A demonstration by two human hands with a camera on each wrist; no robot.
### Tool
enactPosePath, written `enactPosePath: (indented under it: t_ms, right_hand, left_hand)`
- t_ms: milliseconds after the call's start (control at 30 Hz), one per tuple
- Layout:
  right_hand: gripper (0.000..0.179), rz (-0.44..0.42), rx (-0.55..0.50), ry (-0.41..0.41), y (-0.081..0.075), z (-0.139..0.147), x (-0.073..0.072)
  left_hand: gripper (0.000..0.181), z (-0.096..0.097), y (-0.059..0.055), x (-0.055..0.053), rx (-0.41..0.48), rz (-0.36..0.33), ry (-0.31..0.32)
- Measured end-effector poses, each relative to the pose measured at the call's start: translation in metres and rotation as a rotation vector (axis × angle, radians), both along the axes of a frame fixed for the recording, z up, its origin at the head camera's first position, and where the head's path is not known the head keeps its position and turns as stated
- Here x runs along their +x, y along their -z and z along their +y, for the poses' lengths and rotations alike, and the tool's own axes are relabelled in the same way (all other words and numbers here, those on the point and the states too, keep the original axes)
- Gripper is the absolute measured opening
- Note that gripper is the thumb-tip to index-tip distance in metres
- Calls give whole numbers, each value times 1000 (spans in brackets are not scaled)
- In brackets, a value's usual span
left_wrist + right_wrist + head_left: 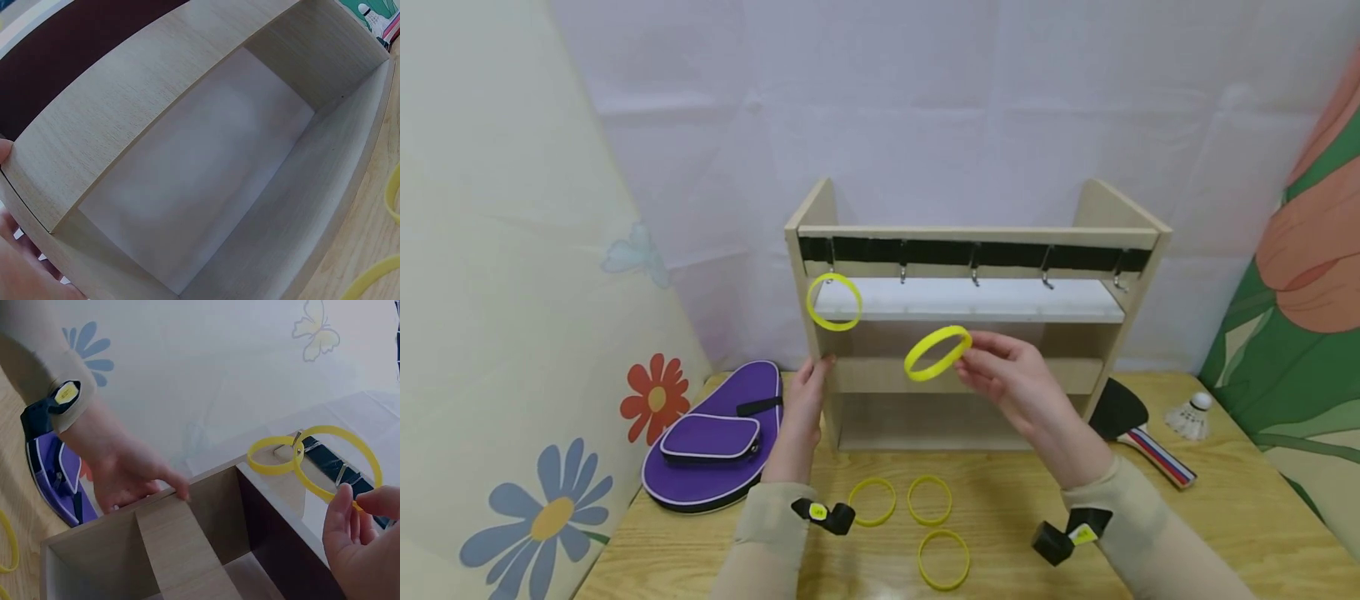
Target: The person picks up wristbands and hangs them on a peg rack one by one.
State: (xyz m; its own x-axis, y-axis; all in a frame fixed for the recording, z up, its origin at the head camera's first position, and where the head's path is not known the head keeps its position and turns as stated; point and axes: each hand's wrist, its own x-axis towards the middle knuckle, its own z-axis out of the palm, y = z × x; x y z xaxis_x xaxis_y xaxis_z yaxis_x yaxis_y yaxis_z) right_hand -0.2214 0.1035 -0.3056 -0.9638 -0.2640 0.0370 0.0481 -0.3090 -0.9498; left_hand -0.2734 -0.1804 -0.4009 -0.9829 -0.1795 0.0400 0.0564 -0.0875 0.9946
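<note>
My right hand point(1018, 387) pinches a yellow silicone wristband point(936, 353) between thumb and fingertips, in front of the wooden shelf rack point(917, 379). My left hand point(802, 400) grips the rack's left side panel. In the right wrist view its thumb lies over the panel's front edge, with its fingers on the outer side. Another yellow wristband point(835, 302) hangs from the leftmost metal hook. Several hooks line a black strip point(936, 251) along the rack's upper front; the others carry nothing. Three more wristbands point(943, 560) lie flat on the table before the rack.
A purple paddle case point(700, 479) with a small pouch lies left of the rack on the wooden table point(655, 558). To the right are a table tennis paddle point(1150, 450) and a white shuttlecock point(1191, 415). A pale cloth backdrop point(940, 108) stands behind.
</note>
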Motion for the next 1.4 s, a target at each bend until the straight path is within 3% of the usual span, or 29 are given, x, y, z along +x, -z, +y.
enactPosePath:
  t_ms: [400, 700, 1033, 1400]
  right_hand:
    - [43, 7, -38, 15, -18, -10, 3]
    - [41, -25, -159, 49, -29, -23, 3]
    - [46, -67, -265, 113, -30, -37, -3]
    - [39, -120, -380, 158, -27, -50, -16]
  left_hand:
    - [49, -1, 1, 0, 7, -14, 14]
    - [48, 0, 1, 0, 9, -19, 11]
    - [49, 0, 2, 1, 1, -4, 18]
    - [51, 0, 0, 1, 1, -13, 12]
